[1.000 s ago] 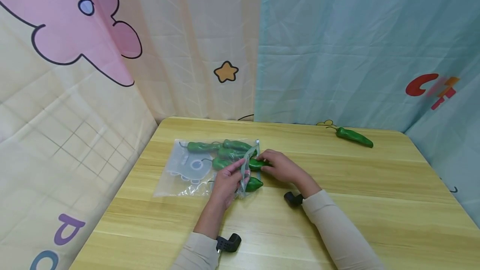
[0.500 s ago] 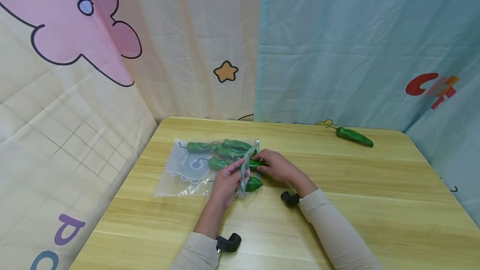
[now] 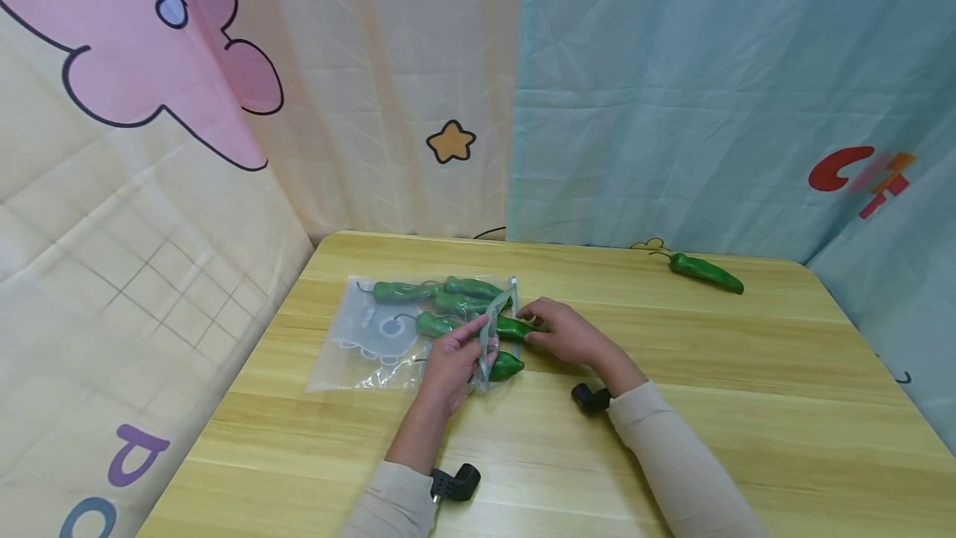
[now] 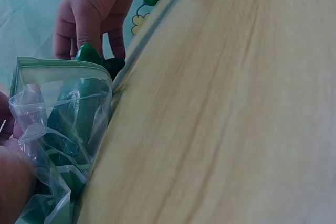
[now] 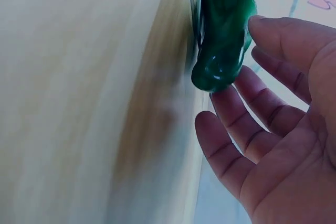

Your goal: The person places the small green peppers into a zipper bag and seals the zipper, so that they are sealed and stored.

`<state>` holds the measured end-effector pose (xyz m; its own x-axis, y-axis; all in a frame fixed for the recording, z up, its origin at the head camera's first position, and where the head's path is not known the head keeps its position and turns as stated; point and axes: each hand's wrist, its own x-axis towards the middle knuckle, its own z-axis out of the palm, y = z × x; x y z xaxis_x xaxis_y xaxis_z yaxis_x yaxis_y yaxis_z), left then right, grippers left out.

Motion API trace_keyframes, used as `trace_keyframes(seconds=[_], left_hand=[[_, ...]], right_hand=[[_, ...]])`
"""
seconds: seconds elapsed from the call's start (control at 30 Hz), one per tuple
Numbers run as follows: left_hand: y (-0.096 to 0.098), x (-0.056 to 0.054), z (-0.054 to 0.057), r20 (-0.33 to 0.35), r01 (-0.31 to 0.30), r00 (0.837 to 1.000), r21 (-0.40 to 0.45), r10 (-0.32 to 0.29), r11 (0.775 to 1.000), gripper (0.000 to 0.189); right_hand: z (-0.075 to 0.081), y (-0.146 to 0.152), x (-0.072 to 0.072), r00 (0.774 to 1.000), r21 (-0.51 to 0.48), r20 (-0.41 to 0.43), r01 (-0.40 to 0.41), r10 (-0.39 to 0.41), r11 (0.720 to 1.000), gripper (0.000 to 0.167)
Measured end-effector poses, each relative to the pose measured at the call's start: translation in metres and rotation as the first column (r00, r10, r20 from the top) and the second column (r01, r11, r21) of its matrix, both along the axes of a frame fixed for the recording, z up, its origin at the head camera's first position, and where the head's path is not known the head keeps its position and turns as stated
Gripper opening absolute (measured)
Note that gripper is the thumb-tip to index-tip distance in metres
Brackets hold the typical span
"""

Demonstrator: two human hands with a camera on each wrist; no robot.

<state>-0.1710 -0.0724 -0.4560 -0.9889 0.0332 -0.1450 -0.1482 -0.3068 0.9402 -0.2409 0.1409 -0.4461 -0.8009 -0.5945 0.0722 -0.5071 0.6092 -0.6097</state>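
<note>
A clear zip bag [image 3: 332, 368] lies on the table, its mouth facing right and several green chili peppers inside. My left hand [image 3: 451, 359] grips the bag near its mouth, fingers at the zip edge [image 4: 63, 69]. One pepper [image 3: 514, 329] pokes out through the mouth, its stem end inside the bag. At its tip is my right hand [image 3: 563, 335]; in the right wrist view the thumb is against the pepper's side [image 5: 223, 35] and the other fingers spread loosely below. A second pepper's tip [image 3: 506, 367] shows nearer to me, by the left hand.
Another green chili pepper [image 3: 702, 271] lies loose at the table's back right. Patterned curtains [image 3: 448, 48] hang behind the wooden table [image 3: 709, 438] and along its left side. A black wrist camera [image 3: 457, 484] sits on the left wrist.
The pepper at my right hand has slid left, deeper into the bag. My right hand followed it, then drew back slightly to the right. The left hand stays in place.
</note>
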Motion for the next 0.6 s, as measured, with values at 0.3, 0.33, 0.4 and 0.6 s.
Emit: trace_keyframes(seconds=[0.3, 0.33, 0.4, 0.6], left_hand=[[0.0001, 0.0004, 0.0009, 0.000, 0.000, 1.000, 0.003, 0.000, 1.000, 0.047], [0.0000, 0.0005, 0.0009, -0.001, 0.000, 1.000, 0.003, 0.000, 1.000, 0.047], [-0.0001, 0.0003, 0.0006, 0.000, 0.000, 1.000, 0.004, 0.000, 1.000, 0.047], [-0.0001, 0.0002, 0.0001, 0.005, -0.001, 1.000, 0.006, 0.001, 1.000, 0.047]], right_hand=[[0.0009, 0.0042, 0.0024, 0.998, 0.040, 0.060, 0.021, -0.023, 0.999, 0.029], [0.0009, 0.0041, 0.0023, 0.998, 0.044, 0.058, 0.019, -0.021, 0.999, 0.028], [0.0009, 0.0037, 0.0018, 0.998, 0.047, 0.057, 0.014, -0.017, 0.999, 0.027], [0.0016, 0.0002, 0.0015, 0.999, 0.046, 0.037, 0.002, -0.004, 0.999, 0.026]])
